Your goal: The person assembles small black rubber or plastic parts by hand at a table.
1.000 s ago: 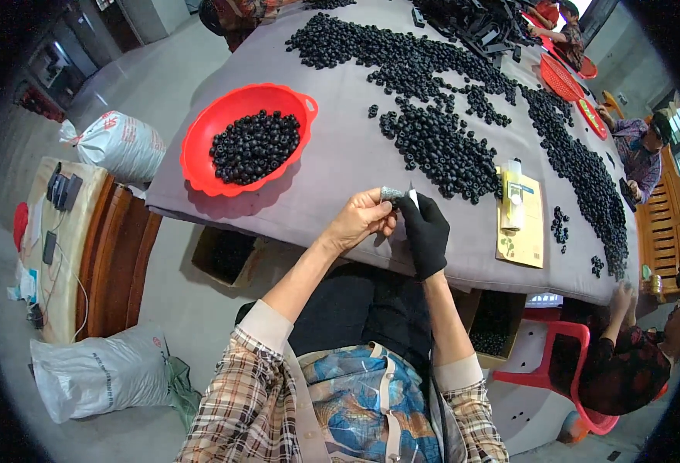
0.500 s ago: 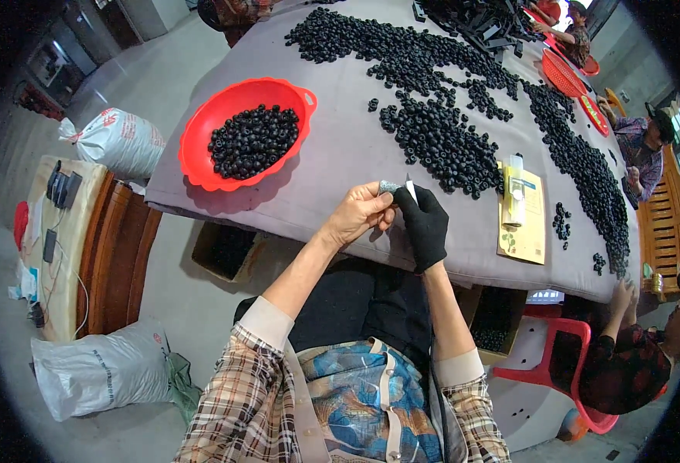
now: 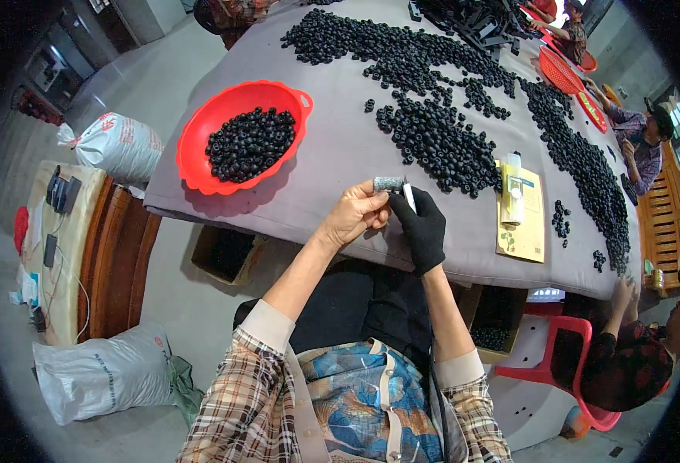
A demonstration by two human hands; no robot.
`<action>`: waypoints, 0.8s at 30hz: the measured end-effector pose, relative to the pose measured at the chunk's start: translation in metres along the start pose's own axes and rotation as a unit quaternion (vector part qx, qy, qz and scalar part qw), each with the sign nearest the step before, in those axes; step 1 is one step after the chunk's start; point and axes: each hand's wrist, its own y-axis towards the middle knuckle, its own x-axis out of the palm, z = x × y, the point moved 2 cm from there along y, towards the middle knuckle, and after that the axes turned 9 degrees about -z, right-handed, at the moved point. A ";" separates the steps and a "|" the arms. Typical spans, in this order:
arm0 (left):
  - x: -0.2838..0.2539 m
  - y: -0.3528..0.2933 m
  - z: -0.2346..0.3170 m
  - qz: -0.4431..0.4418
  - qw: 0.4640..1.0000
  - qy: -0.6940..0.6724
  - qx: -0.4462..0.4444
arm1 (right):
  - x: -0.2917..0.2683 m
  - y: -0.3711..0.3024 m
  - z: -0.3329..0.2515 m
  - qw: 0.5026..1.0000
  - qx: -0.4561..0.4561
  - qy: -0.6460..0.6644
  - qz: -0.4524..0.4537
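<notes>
Left hand: the bare left hand is raised just over the near edge of the table, fingers curled together, pinching a small grey cylindrical piece at its fingertips.
Right hand: the right hand in a black glove sits just beside the left, at its 3 o'clock, fingers closed around a thin white stick-like tool that points up toward 12 o'clock.
Held piece: the grey cylinder sits at 1 o'clock of the left hand, above the grey cloth; the white tool's tip is just beside it, and contact between them cannot be told.
Table: a wide table covered in grey cloth runs from the hands away toward 12 o'clock.
Basin: a round red plastic basin part-filled with small black ring-shaped beads rests on the cloth at 10 o'clock of the hands.
Loose beads: a broad scatter of the same black rings lies on the cloth at 1 o'clock, stretching in bands to the far edge.
Card: a yellow card with a white tube-shaped item on it lies at 3 o'clock of the gloved hand.
Floor: white woven sacks sit at 9 o'clock and at 7 o'clock.
Others: another person in a dark patterned sleeve is at 4 o'clock, beside a red plastic stool.
</notes>
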 end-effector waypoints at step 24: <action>-0.006 -0.005 -0.003 -0.018 0.999 0.034 0.012 | -0.002 -0.004 -0.002 0.999 -0.021 -0.016 -0.043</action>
